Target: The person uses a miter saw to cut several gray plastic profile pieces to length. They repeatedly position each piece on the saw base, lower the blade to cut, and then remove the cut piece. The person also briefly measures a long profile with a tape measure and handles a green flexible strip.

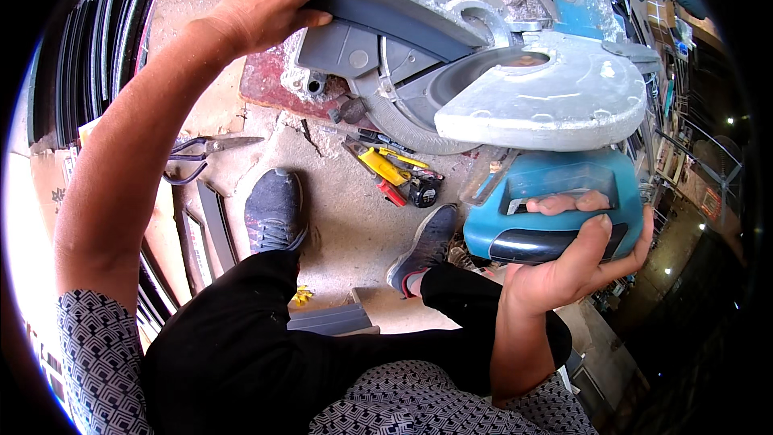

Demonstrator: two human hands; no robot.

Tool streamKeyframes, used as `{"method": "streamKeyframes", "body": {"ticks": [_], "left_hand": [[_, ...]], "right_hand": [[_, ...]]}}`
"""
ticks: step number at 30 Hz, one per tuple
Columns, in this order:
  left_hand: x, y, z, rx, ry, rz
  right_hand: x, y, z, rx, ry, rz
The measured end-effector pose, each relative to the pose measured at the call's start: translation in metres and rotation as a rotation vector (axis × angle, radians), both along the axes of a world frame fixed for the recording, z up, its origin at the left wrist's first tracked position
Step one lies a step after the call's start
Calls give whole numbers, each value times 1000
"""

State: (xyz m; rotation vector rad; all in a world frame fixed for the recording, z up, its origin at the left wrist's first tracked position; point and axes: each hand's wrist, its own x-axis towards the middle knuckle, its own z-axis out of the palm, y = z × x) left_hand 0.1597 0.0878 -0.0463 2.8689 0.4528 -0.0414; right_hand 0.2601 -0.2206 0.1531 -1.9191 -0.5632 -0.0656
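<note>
Fingers of the right hand (576, 254) wrap the teal handle (555, 209) of a mitre saw (515, 97) at centre right, gripping it for control. Upper left, the left hand (258, 4) clamps a grey profile strip (394, 8) against the saw's base, steadying it; snips (205, 149) lie on the floor below.

Worker in patterned shirt and black trousers

Short sleeves (101, 354) carry a small black-and-white geometric print — bare forearms below; dark grey laced sneakers (275, 211), one showing a red-trimmed sock.

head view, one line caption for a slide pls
Seated person's right hand grips a teal miter saw's handle while the left hand holds a grey profile on its base.
</note>
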Motion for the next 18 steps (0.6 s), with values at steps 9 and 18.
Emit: {"method": "streamKeyframes", "body": {"ticks": [9, 18], "left_hand": [[1, 0, 0, -2, 23, 9], [1, 0, 4, -8, 10, -6]], "right_hand": [[-4, 0, -7, -8, -17, 22], [-6, 1, -14, -3, -67, 61]]}}
